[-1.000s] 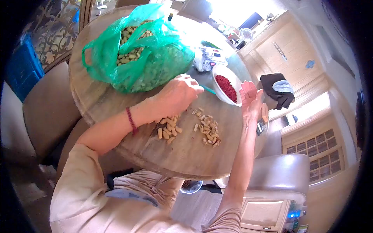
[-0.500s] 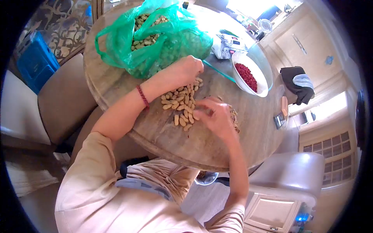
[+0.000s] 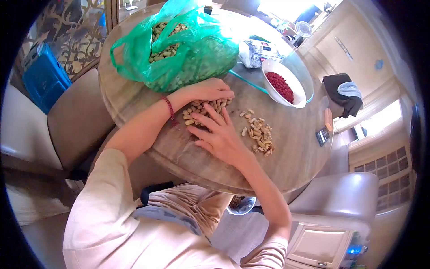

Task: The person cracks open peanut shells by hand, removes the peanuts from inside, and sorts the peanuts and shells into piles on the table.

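A pile of unshelled peanuts (image 3: 190,117) lies on the round table, partly hidden under both hands. My left hand (image 3: 210,89) rests along the pile's far edge, its fingers stretched over the peanuts. Across the near side of the same pile, my right hand (image 3: 219,134) is spread with fingers apart, touching peanuts. To the right of it lies a separate heap of cracked peanut shells (image 3: 260,134). Just beyond my left hand stands a green plastic bag (image 3: 192,67), its open top showing many more peanuts.
A white bowl (image 3: 299,102) of red shelled kernels (image 3: 280,86) sits at the table's right side, near a printed plastic package (image 3: 257,53). A dark phone-like object (image 3: 322,136) lies by the right edge. Below the table (image 3: 286,170) is a clear container (image 3: 244,206).
My right hand has moved left from the shells onto the peanut pile and spread its fingers, uncovering the shell heap. My left hand has lowered from a closed shape onto the pile's far edge.
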`<action>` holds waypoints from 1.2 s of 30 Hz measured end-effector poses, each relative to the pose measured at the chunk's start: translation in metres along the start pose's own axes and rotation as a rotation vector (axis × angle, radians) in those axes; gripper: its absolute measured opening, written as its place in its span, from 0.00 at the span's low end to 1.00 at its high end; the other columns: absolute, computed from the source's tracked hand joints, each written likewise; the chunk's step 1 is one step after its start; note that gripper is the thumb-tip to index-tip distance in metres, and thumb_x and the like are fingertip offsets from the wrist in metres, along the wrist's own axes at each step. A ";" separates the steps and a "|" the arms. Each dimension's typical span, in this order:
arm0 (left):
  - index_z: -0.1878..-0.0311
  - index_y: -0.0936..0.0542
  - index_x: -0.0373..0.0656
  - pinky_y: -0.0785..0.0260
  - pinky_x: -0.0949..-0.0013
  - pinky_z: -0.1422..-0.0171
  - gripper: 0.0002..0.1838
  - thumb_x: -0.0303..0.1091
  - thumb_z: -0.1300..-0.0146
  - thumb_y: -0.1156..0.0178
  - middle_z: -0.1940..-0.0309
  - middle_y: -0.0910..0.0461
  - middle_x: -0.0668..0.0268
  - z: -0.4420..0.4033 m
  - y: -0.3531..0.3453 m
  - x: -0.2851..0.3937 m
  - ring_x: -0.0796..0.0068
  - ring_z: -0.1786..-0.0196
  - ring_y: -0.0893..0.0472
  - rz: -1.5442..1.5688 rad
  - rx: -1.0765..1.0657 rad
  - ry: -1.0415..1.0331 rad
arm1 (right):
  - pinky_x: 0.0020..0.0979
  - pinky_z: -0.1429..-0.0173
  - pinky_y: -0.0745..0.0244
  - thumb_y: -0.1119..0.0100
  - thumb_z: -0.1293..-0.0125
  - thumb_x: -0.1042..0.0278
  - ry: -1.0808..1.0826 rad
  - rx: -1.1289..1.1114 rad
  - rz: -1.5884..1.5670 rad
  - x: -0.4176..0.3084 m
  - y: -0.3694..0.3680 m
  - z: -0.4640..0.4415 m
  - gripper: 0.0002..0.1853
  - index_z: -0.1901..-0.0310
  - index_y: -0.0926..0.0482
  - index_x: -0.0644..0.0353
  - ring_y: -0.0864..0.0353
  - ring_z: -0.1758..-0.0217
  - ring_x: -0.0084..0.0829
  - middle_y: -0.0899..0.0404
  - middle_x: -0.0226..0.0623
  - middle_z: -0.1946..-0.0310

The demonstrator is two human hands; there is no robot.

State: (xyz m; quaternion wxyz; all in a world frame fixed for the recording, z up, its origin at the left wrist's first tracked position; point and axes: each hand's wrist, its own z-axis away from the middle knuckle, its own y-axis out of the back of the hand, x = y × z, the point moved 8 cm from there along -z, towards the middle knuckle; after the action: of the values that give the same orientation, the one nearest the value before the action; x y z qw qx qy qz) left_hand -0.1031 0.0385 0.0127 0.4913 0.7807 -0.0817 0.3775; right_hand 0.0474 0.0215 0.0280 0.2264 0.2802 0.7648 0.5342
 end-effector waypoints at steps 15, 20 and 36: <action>0.58 0.21 0.30 0.29 0.74 0.59 0.24 0.47 0.35 0.52 0.66 0.18 0.61 0.002 -0.032 0.025 0.80 0.65 0.22 0.518 -0.210 -0.017 | 0.44 0.37 0.41 0.37 0.53 0.69 -0.058 0.183 -0.147 0.022 0.025 0.019 0.19 0.56 0.23 0.60 0.36 0.40 0.41 0.31 0.38 0.47; 0.62 0.20 0.33 0.32 0.72 0.66 0.23 0.47 0.35 0.51 0.74 0.19 0.58 -0.010 -0.018 0.013 0.81 0.71 0.24 0.281 0.025 -0.099 | 0.41 0.38 0.39 0.41 0.47 0.72 -0.283 0.362 -0.332 0.060 0.047 0.037 0.16 0.54 0.24 0.62 0.32 0.42 0.43 0.26 0.43 0.52; 0.76 0.24 0.31 0.35 0.56 0.66 0.22 0.45 0.40 0.48 0.78 0.26 0.45 0.006 -0.006 0.052 0.48 0.71 0.25 0.038 0.166 -0.164 | 0.40 0.41 0.39 0.40 0.47 0.68 -0.534 0.203 -0.222 0.103 0.043 0.097 0.12 0.62 0.21 0.63 0.26 0.54 0.41 0.22 0.40 0.60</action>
State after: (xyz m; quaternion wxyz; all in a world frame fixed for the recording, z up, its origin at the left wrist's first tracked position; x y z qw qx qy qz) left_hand -0.0605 0.0488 0.0414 0.4093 0.8452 -0.1047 0.3273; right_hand 0.0417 0.1699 0.0324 0.4474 0.3465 0.7537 0.3343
